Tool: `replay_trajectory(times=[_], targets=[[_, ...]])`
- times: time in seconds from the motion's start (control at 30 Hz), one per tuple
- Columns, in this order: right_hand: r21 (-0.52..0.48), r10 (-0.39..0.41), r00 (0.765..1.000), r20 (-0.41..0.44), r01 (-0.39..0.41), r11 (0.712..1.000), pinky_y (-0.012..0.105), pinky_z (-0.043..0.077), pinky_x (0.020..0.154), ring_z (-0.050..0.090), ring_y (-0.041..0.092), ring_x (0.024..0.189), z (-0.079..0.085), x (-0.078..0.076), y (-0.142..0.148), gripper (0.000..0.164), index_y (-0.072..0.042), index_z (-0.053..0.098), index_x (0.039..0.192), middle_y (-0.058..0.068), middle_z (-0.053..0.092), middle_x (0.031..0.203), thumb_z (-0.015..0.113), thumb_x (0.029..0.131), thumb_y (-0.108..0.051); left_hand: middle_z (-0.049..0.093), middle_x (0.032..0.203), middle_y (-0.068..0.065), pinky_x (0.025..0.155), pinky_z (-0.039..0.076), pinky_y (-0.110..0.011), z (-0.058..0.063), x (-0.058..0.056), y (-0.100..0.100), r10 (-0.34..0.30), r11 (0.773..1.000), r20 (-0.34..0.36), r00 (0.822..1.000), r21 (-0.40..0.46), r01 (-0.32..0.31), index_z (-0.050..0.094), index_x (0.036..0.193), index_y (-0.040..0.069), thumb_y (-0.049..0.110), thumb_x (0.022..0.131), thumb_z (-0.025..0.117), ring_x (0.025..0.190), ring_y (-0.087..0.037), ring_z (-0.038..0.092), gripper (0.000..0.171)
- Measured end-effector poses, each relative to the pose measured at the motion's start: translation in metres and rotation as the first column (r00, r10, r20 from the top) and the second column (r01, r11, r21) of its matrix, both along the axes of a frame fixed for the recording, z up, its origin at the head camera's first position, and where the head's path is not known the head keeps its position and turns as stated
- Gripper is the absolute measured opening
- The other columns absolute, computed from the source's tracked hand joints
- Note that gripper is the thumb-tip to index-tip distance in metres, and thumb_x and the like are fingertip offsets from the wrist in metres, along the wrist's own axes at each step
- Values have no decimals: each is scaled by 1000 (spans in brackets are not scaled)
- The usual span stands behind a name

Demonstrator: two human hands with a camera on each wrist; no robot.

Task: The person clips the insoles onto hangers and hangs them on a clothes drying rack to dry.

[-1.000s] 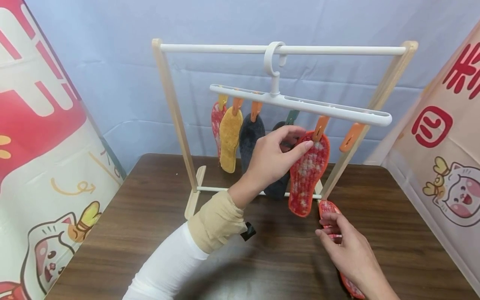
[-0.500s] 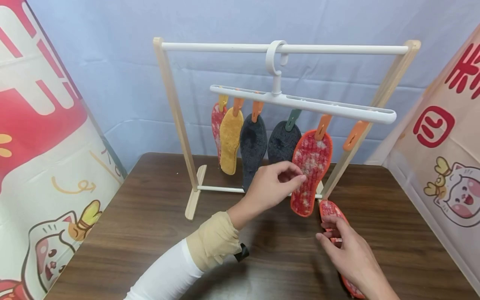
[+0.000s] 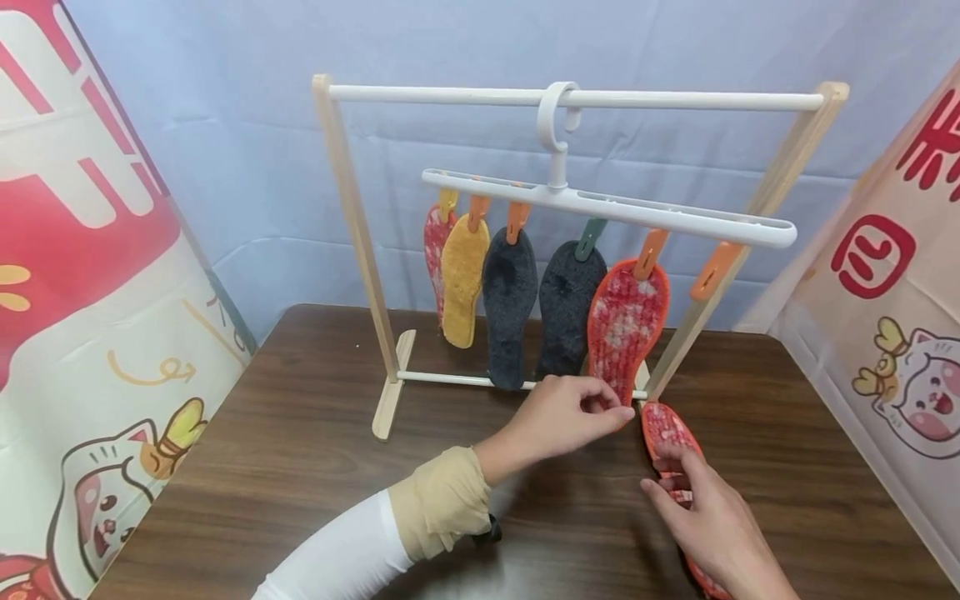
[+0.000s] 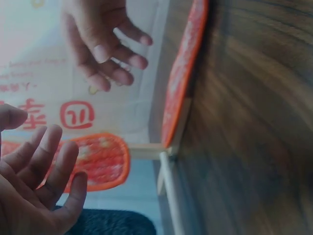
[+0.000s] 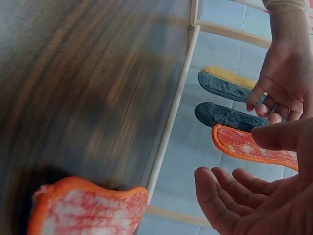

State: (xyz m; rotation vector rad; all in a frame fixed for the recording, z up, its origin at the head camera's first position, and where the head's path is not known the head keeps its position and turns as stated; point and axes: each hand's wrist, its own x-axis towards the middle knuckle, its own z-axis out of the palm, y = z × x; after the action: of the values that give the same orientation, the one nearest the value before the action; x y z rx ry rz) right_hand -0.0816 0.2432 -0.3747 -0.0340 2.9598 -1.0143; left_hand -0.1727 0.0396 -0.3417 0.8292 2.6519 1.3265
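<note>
My left hand [image 3: 562, 417] is at the lower end of a hanging red insole [image 3: 628, 308] with orange edging. Its fingers [image 4: 58, 166] look loosely bent and grip nothing in the left wrist view. An orange clip [image 3: 649, 254] pinches the top of that insole. Over a second red insole [image 3: 667, 425], which lies on the table, hovers my right hand [image 3: 712, 517]. The right wrist view has its fingers [image 5: 208, 186] relaxed and apart from the table insole [image 5: 93, 210]. In the head view the hand covers that insole's middle.
From a white hanger [image 3: 615, 204] also hang a dark insole [image 3: 572, 292], another dark insole [image 3: 510, 292], a yellow insole [image 3: 462, 292] and a red insole [image 3: 437, 250]. An orange clip [image 3: 714, 271] holds nothing. A wooden rack [image 3: 352, 217] stands on the brown table [image 3: 285, 467].
My left hand has moved down from near the clip to the lower end of the hanging red insole, uncovering the dark insoles. The right hand has stayed nearly still.
</note>
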Motion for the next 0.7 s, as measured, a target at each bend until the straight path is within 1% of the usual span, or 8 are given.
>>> replay_trajectory(times=[0.1, 0.2, 0.3, 0.4, 0.47, 0.57, 0.63, 0.7], targets=[[8, 2, 1000, 20, -2, 1000, 43, 57, 80, 70, 26, 95, -3, 1, 3, 48, 0, 54, 133, 17, 70, 115, 70, 97, -28, 57, 64, 19, 55, 42, -16, -7, 4, 8, -20, 996, 1, 1000, -83, 20, 71, 89, 29, 45, 94, 69, 55, 2, 51, 17], [27, 3, 999, 34, -4, 1000, 43, 57, 79, 70, 26, 95, -6, 2, 6, 48, 0, 54, 133, 17, 69, 116, 69, 97, -27, 58, 66, 24, 58, 43, -14, -14, 8, 16, -34, 982, 0, 999, -186, 33, 71, 90, 31, 48, 94, 67, 57, 6, 52, 18], [42, -1, 998, 68, -2, 999, 44, 56, 79, 70, 26, 98, -8, 1, 10, 49, 1, 53, 135, 17, 68, 119, 68, 98, -28, 58, 68, 26, 69, 44, -15, -21, 11, 24, -29, 961, 25, 999, -275, 35, 70, 89, 34, 52, 94, 66, 62, 8, 53, 19], [49, -6, 992, 128, 0, 999, 47, 56, 80, 69, 28, 100, -10, 0, 13, 52, 2, 51, 137, 19, 67, 121, 65, 99, -30, 58, 69, 25, 82, 46, -22, -27, 12, 32, -15, 940, 82, 996, -339, 42, 69, 87, 36, 54, 94, 64, 68, 6, 54, 20], [63, -14, 987, 160, 4, 998, 49, 56, 79, 69, 28, 101, -10, -1, 16, 54, 3, 50, 138, 20, 66, 122, 64, 100, -32, 58, 68, 24, 90, 46, -26, -31, 13, 36, -4, 928, 118, 993, -370, 48, 68, 87, 36, 54, 94, 64, 71, 4, 56, 20], [87, -29, 984, 176, 13, 996, 49, 56, 78, 68, 29, 101, -12, -1, 20, 55, 4, 49, 138, 19, 67, 120, 64, 99, -32, 59, 69, 22, 99, 45, -30, -36, 13, 44, 13, 914, 156, 988, -402, 51, 68, 88, 35, 55, 94, 64, 76, 2, 58, 21], [107, -39, 983, 181, 20, 994, 49, 55, 77, 68, 30, 101, -14, -1, 23, 56, 5, 49, 137, 19, 66, 119, 64, 99, -33, 59, 71, 22, 98, 45, -29, -39, 13, 48, 20, 911, 176, 984, -409, 54, 68, 90, 34, 55, 94, 64, 77, 2, 58, 21], [117, -48, 982, 183, 27, 993, 49, 55, 77, 68, 31, 101, -15, 0, 25, 56, 6, 49, 137, 19, 67, 117, 64, 99, -32, 60, 71, 21, 89, 48, -27, -42, 13, 53, 25, 912, 205, 978, -405, 61, 68, 92, 33, 54, 94, 65, 74, 1, 58, 21]])
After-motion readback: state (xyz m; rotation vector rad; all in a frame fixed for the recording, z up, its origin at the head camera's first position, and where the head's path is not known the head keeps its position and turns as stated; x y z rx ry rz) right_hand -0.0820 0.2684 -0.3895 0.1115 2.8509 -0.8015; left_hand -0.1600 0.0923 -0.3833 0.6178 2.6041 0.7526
